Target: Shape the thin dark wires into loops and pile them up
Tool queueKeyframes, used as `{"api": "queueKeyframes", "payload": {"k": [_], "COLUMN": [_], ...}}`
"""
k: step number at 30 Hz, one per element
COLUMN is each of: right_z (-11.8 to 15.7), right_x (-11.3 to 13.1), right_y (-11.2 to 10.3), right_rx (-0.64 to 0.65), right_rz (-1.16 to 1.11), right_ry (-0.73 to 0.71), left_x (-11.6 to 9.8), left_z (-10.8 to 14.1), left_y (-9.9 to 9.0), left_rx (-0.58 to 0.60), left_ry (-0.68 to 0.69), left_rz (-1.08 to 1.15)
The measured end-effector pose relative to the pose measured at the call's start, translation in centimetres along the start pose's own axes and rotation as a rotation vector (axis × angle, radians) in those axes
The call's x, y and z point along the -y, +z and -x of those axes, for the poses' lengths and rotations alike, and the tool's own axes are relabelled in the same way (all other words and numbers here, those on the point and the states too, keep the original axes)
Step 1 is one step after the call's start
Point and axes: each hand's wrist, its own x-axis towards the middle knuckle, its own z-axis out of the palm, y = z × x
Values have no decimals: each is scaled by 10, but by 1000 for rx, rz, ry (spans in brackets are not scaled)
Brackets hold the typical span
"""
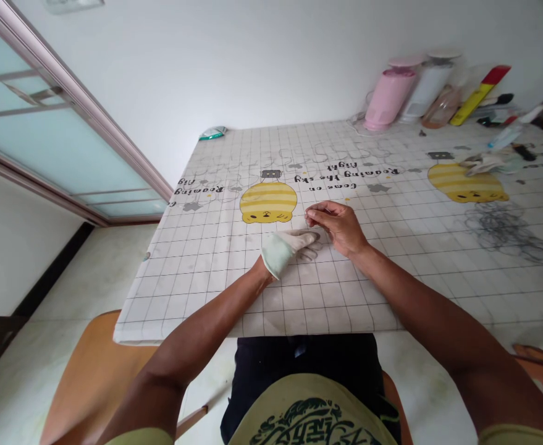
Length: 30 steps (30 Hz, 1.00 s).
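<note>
My left hand [294,244] wears a white and pale green work glove. Its thumb and forefinger point right and look pressed together, low over the tablecloth [215,278]. Bare, my right hand [338,225] is just beyond the gloved fingertips, thumb and fingertips pinched. Whatever either pinch holds is too fine to see. Dark thin strands [271,147] run in loose waves over the far part of the cloth. To the right lies a loose tangle of dark strands [507,235], apart from both hands.
A second glove [493,162] lies beyond the tangle. At the back right stand a pink cylinder device [389,96], a white one [426,89], a yellow and red box [479,96] and a clear bottle [514,130]. A green packet [213,133] rests at the far left corner.
</note>
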Motion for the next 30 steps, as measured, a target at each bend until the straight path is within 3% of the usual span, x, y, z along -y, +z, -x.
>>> {"api": "queueKeyframes", "payload": {"k": [4, 8, 18, 26, 30], "right_z": [1, 1, 2, 3, 2], "right_x": [-1, 1, 6, 4, 4], "right_y": [-2, -4, -14, -15, -16], "right_rx": [18, 92, 273, 283, 255], "right_rz": [-56, -48, 238, 276, 153], "right_ry": [54, 160, 191, 242, 330], "left_x": [6, 1, -6, 4, 3], "left_z": [-4, -3, -1, -12, -12], "left_y": [-3, 1, 6, 1, 4], "left_rx": [54, 2, -85, -131, -143], "left_ry": [9, -2, -64, -43, -48], "left_rz": [-7, -9, -72, -230, -238]}}
